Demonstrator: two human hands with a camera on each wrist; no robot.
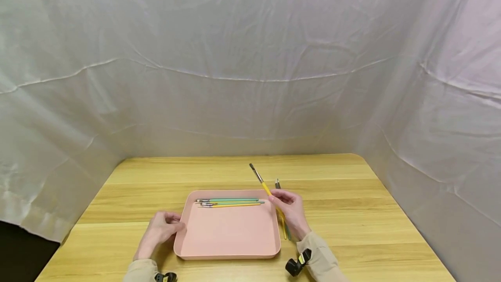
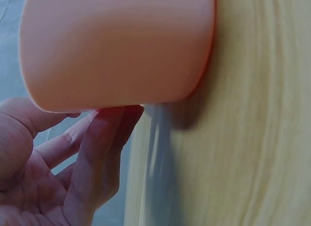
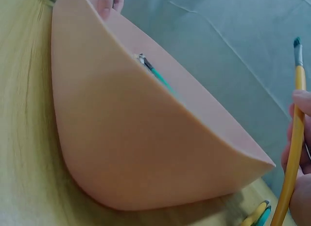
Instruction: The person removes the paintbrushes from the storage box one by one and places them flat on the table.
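Note:
A pink tray (image 1: 231,234) lies on the table with several paintbrushes (image 1: 231,203), green and yellow, side by side near its far edge. At the tray's left wall is my left hand (image 1: 158,232), thumb over the rim and fingers against the outside, pinching it. My right hand (image 1: 290,210) holds a yellow paintbrush (image 1: 267,186) over the tray's far right corner. Its dark bristles point up and to the left. In the right wrist view the yellow handle (image 3: 293,153) runs down past the fingers.
More brushes lie just right of the tray, partly behind my right hand; their yellow and green handle ends (image 3: 260,214) show in the right wrist view. Grey cloth (image 1: 250,108) hangs behind and beside the wooden table (image 1: 372,229).

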